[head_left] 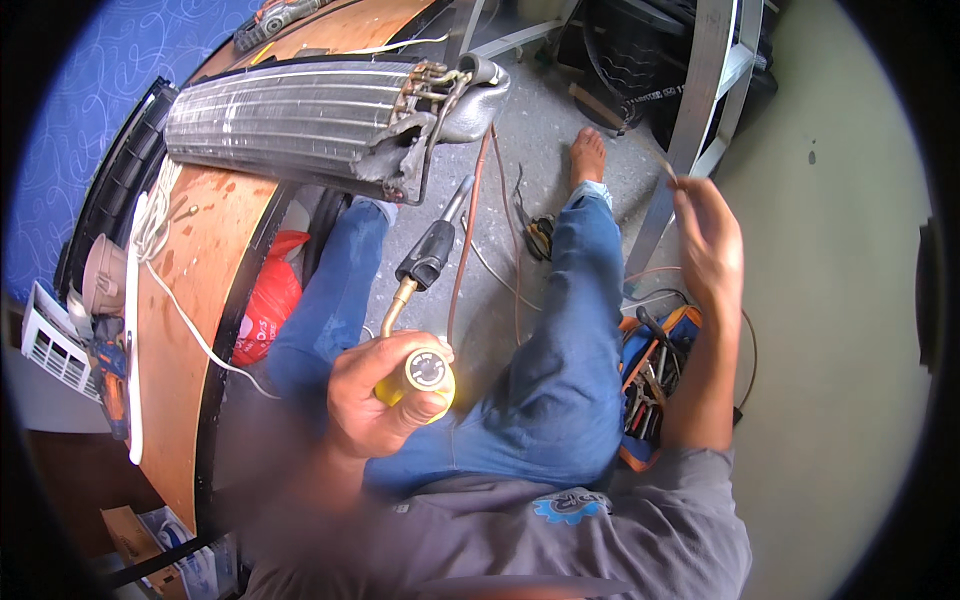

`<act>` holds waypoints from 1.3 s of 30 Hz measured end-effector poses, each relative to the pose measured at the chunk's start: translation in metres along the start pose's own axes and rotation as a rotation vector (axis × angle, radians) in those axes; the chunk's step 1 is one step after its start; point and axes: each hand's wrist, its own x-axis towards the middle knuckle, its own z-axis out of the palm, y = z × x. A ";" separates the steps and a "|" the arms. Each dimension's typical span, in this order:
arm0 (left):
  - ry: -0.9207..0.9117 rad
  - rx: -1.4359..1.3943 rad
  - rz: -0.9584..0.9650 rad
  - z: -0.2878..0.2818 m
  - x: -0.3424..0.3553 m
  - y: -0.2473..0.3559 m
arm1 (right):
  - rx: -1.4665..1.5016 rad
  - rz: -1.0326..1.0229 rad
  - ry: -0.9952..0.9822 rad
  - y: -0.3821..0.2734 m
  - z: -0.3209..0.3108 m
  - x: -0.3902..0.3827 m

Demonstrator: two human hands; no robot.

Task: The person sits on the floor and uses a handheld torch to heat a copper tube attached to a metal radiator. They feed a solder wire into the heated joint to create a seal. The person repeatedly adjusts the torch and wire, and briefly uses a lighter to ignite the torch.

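Observation:
My left hand (355,400) grips a hand torch with a yellow cylinder (427,408) and black trigger head (428,252); its metal nozzle points up toward a finned coil (270,125). That coil lies across the wooden bench at upper left, with bent copper pipes (430,88) at its right end and silvery crumpled covering around them. My right hand (712,245), raised at the right beside the ladder, pinches a thin light rod (660,163) between thumb and fingers, apart from the coil.
A wooden bench (180,420) holds white cable, tools and plastic parts. An aluminium ladder (690,100) leans near black items. A tool bag (655,440) sits by my right leg, a red bag (272,305) by my left. Copper tubes (480,170) and cords trail on the floor.

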 end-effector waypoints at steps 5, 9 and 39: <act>-0.029 0.027 -0.010 -0.004 -0.005 0.012 | -0.029 0.099 -0.224 -0.056 -0.001 -0.065; -0.029 -0.010 -0.023 0.001 -0.008 0.014 | -0.107 0.046 -0.281 -0.061 0.030 -0.081; -0.048 0.018 0.043 -0.001 -0.010 0.013 | -0.185 -0.030 -0.300 -0.038 0.067 -0.058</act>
